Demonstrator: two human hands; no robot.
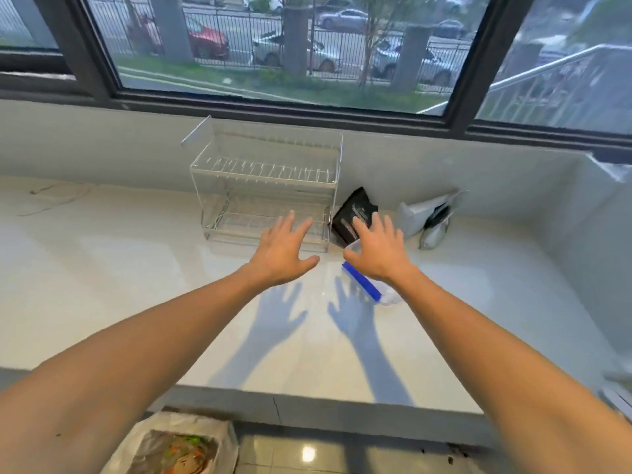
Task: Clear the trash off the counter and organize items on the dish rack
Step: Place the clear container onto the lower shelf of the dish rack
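Both hands reach out over the white surface point(136, 268) with fingers spread wide and straight, holding nothing. The left hand point(284, 254) hovers in front of the lower tier of the clear two-tier dish rack point(266, 186), which stands against the back wall at about 12 o'clock from that hand. The right hand point(376, 251) is just beside the left, at its 3 o'clock. Its fingertips overlap the black packet point(352, 213), which leans by the rack's right side, though whether they touch it cannot be told. Under the right palm, at about 6 o'clock, lies a clear plastic bag with a blue strip point(362, 281), partly hidden by the hand. At 2 o'clock from the right hand, well apart, a silver-grey pouch point(427, 217) sits near the wall. On the floor below the surface's front edge, at 7 o'clock, is a white bag point(178, 446) holding scraps.
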